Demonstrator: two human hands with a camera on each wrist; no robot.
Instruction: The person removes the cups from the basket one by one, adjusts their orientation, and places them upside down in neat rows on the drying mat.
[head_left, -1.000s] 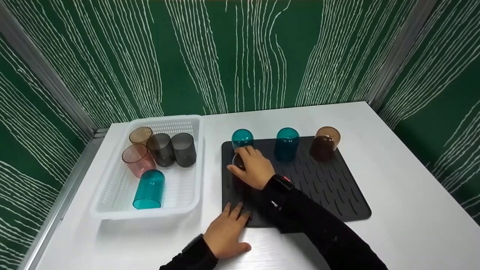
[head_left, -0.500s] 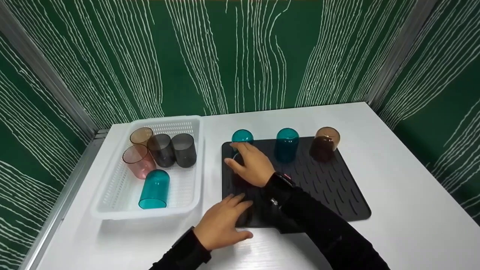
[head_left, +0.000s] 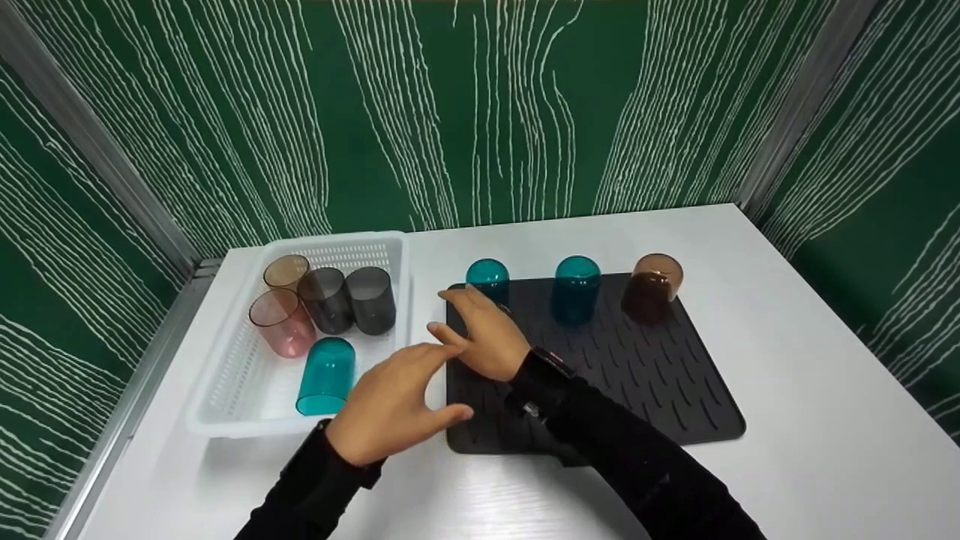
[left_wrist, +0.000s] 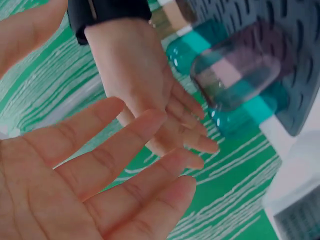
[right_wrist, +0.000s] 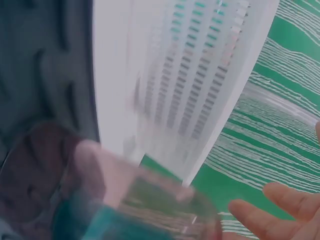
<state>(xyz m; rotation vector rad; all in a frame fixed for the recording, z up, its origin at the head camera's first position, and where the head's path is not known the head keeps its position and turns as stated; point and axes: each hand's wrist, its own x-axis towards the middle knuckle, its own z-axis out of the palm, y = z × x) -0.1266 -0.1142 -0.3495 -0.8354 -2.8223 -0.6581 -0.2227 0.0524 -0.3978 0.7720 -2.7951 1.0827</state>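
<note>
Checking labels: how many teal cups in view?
3: first cup in the basket; second cup partly behind the right hand, third cup to its right, both on the mat.

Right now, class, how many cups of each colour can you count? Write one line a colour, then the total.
Teal cups: 3
Pink cups: 2 (the right hand mostly hides one in the head view)
Brown cups: 2
Grey cups: 2
Total: 9

Passable over the front right of the black ribbed mat (head_left: 667, 382).
Blocked behind by two teal translucent domed cups (head_left: 577, 291), one amber domed cup (head_left: 654, 291); at left by right hand (head_left: 486, 336), left hand (head_left: 391, 401), pinkish translucent cup (left_wrist: 237, 77).
</note>
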